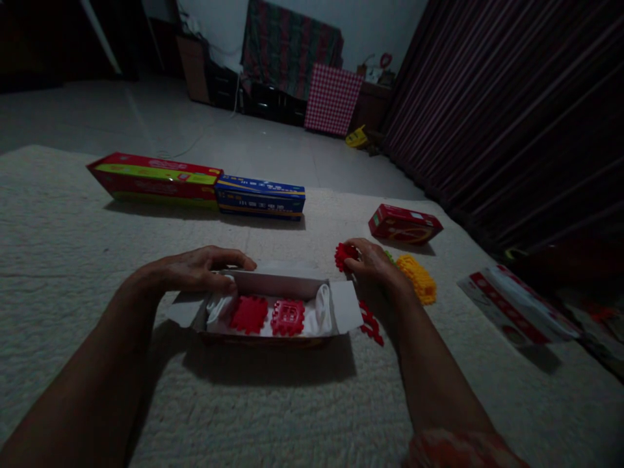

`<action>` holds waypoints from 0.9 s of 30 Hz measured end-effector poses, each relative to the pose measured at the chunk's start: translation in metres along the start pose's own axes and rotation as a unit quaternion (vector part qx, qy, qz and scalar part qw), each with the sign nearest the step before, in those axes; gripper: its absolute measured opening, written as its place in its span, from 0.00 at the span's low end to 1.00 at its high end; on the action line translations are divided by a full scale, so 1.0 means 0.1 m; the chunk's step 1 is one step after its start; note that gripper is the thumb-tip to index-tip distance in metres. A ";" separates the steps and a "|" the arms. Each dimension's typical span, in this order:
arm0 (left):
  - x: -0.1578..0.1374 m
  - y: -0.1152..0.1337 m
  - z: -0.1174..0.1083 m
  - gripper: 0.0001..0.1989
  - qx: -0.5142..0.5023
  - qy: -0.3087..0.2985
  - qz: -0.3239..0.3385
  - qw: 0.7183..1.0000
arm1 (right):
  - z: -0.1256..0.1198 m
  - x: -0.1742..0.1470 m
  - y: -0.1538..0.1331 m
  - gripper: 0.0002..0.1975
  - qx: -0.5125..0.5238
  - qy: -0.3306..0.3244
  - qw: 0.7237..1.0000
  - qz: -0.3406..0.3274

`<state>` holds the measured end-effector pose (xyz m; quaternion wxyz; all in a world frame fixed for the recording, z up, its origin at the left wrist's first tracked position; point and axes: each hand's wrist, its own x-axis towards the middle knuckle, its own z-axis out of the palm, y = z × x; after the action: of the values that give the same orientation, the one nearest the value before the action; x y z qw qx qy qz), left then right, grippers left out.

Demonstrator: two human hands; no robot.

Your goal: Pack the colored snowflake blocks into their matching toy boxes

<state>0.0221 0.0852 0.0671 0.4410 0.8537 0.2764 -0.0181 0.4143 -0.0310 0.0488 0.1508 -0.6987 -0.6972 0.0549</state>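
looks like the left hand [199,268], thumb and fingers apart, steadies the open white-lined rectangular cardboard box [277,285] while the right hand [373,263] pinches a red toothed plastic piece [340,258] near its white right flap [346,307]

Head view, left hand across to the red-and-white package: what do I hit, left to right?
Left hand → plain-faced red piece inside the open box → window-patterned red piece beside it → held red piece → right hand → yellow pieces → red-and-white package.
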 end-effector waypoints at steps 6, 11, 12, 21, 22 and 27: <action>-0.03 0.08 0.01 0.26 -0.006 0.008 -0.017 1.000 | -0.17 -0.02 -0.07 0.17 0.025 0.062 0.998 -0.003; -0.03 0.08 0.01 0.27 -0.028 0.003 -0.019 0.999 | -0.46 -0.17 -0.53 0.19 0.062 0.097 0.987 -0.116; -0.03 0.07 0.01 0.27 -0.031 0.003 -0.023 0.999 | -0.51 -0.22 -0.65 0.19 0.073 0.088 0.984 -0.138; -0.07 0.12 0.01 0.28 -0.081 -0.017 -0.019 0.996 | -0.41 -0.44 -1.34 0.15 0.139 -0.040 0.959 -0.245; -0.07 0.11 0.01 0.28 -0.085 -0.017 -0.014 0.996 | -0.37 -0.44 -1.38 0.15 0.147 -0.049 0.957 -0.247; -0.04 0.04 0.03 0.26 -0.098 -0.017 0.010 0.995 | -0.19 -0.41 -1.61 0.13 0.151 -0.101 0.954 -0.237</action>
<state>0.0209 0.0792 0.0696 0.5269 0.8089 0.2607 -0.0006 0.2642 -0.0769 0.1074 0.1920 -0.4736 -0.8378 0.1923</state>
